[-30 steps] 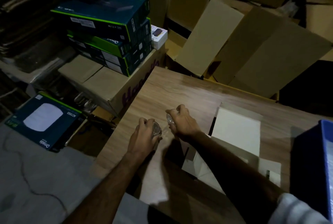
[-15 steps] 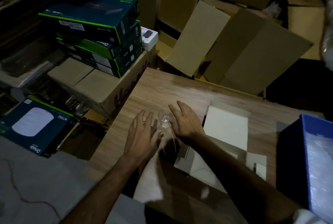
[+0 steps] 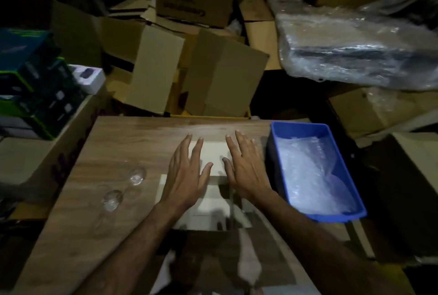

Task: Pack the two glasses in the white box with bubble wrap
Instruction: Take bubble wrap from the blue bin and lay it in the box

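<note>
Two small clear glasses stand on the wooden table, one (image 3: 137, 175) farther back and one (image 3: 111, 200) nearer me, both left of my hands. The open white box (image 3: 214, 157) lies flat in the middle of the table. My left hand (image 3: 187, 176) and my right hand (image 3: 244, 171) hover over it with fingers spread, holding nothing. Bubble wrap (image 3: 308, 171) fills a blue plastic bin (image 3: 272, 147) at the right of the table.
Cardboard boxes (image 3: 213, 76) crowd behind the table's far edge. A stack of dark green-trimmed boxes (image 3: 30, 81) sits at the left. A large plastic-wrapped bundle (image 3: 355, 45) lies at the upper right.
Both hands let go of the glasses, which stand on the table at the left, and moved right over the white box. The view swung right, showing the whole blue bin.
</note>
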A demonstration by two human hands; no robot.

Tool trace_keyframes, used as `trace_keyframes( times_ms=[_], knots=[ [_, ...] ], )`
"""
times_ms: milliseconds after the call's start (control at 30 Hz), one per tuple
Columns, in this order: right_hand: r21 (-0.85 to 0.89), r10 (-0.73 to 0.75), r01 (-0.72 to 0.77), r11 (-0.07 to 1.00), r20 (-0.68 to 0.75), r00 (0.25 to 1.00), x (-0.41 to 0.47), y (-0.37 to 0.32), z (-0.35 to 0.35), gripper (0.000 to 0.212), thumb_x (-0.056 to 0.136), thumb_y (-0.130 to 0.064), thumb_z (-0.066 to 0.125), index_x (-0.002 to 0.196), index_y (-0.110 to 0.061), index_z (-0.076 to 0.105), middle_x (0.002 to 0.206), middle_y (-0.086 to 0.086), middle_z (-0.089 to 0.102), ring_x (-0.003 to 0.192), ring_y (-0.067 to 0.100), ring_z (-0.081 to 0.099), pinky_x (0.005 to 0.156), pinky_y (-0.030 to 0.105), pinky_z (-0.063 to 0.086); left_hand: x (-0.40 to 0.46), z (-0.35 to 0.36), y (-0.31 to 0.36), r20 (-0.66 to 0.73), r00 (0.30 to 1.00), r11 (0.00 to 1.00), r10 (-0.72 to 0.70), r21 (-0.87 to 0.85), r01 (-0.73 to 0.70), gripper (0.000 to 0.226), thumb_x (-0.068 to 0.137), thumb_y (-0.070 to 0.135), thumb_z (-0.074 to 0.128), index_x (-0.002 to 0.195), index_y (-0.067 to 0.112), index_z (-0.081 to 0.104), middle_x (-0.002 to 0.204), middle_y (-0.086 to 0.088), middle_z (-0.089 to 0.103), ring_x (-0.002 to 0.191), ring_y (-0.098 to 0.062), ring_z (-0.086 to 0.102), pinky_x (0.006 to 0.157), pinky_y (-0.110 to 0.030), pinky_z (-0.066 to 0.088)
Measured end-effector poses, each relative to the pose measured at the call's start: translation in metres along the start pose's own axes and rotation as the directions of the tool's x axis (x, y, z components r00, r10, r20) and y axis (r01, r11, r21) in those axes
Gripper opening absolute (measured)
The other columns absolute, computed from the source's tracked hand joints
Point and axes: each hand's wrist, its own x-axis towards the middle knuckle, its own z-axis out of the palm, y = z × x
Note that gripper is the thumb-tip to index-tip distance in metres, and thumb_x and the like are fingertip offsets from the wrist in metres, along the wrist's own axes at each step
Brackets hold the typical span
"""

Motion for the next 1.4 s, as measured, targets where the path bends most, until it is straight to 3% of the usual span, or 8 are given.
trace_keyframes(
  times_ms=[233,400,633,833,933,1033,1100,1400],
  knots=[
    [0.038,0.214,-0.212,0.977,-0.062,0.975,-0.059,0.100,-0.038,0.062,0.104,-0.043,0.037,0.160,-0.018,0.026,0.166,0.014,0.024,0.153,0.030,0.022,0.126,0.047,0.016,0.017,0.058,0.093,0.098,0.980,0.984,0.172,0.023,-0.175,0.063,0.101,0.044,0.047,0.157,0.020,0.026,0.167,-0.010,0.008,0.152,-0.028,0.017,0.122,-0.044,0.024],
    [0.053,0.298,-0.295,0.954,-0.055,0.953,-0.109,0.182,-0.036,0.064,0.100,-0.048,0.043,0.155,-0.016,0.038,0.161,0.017,0.035,0.148,0.036,0.035,0.112,0.052,0.040,0.017,0.107,0.151,0.217,0.933,0.958,0.286,-0.027,-0.287,0.063,0.104,0.046,0.037,0.160,0.023,0.017,0.170,-0.004,-0.002,0.156,-0.020,-0.003,0.125,-0.034,-0.006],
    [-0.038,0.298,-0.307,0.951,0.379,0.876,-0.129,0.247,-0.025,0.093,0.089,-0.056,0.065,0.162,-0.021,0.018,0.169,0.015,0.005,0.156,0.033,0.009,0.124,0.042,0.014,0.032,0.166,0.190,0.388,0.884,0.944,0.260,0.089,-0.317,0.074,0.100,0.051,0.030,0.161,0.014,0.009,0.168,-0.009,-0.012,0.156,-0.028,-0.009,0.120,-0.035,-0.012],
    [-0.116,0.274,-0.252,0.961,0.532,0.801,-0.103,0.263,-0.005,0.102,0.081,-0.053,0.075,0.161,-0.024,0.018,0.168,0.019,0.007,0.154,0.036,0.012,0.125,0.048,0.018,0.037,0.186,0.192,0.459,0.873,0.939,0.166,0.195,-0.282,0.074,0.104,0.044,0.039,0.162,0.015,0.003,0.167,-0.014,-0.017,0.155,-0.029,-0.015,0.121,-0.040,-0.011],
    [-0.181,0.282,-0.216,0.960,0.595,0.753,-0.096,0.265,0.005,0.086,0.085,-0.038,0.074,0.157,-0.025,0.027,0.166,0.022,0.010,0.148,0.040,0.026,0.119,0.051,0.031,0.034,0.189,0.188,0.459,0.878,0.959,0.135,0.163,-0.232,0.072,0.103,0.046,0.032,0.162,0.017,0.002,0.168,-0.011,-0.017,0.154,-0.025,-0.018,0.120,-0.036,-0.013],
    [-0.206,0.256,-0.167,0.964,0.555,0.791,-0.093,0.265,0.010,0.046,0.096,-0.023,0.058,0.141,-0.022,0.051,0.152,0.018,0.037,0.132,0.035,0.046,0.105,0.048,0.044,0.029,0.191,0.186,0.444,0.889,0.967,0.115,0.156,-0.203,0.076,0.096,0.048,0.022,0.162,0.018,0.001,0.168,-0.007,-0.017,0.154,-0.022,-0.019,0.121,-0.035,-0.013],
    [-0.182,0.246,-0.178,0.967,0.491,0.835,-0.094,0.266,0.010,0.033,0.099,-0.019,0.050,0.130,-0.020,0.061,0.141,0.013,0.050,0.123,0.031,0.051,0.099,0.044,0.047,0.027,0.191,0.186,0.437,0.892,0.971,0.113,0.142,-0.193,0.076,0.096,0.048,0.021,0.162,0.018,-0.001,0.168,-0.006,-0.017,0.154,-0.022,-0.019,0.121,-0.035,-0.012],
    [0.093,0.189,-0.206,0.974,0.166,0.968,-0.113,0.274,-0.019,0.046,0.102,-0.024,0.047,0.148,-0.023,0.051,0.159,0.009,0.041,0.140,0.028,0.044,0.108,0.037,0.043,0.017,0.182,0.180,0.404,0.889,0.969,0.217,0.023,-0.247,0.078,0.102,0.040,0.042,0.161,0.023,-0.006,0.168,0.002,-0.019,0.154,-0.014,-0.020,0.117,-0.026,-0.020]
  ],
)
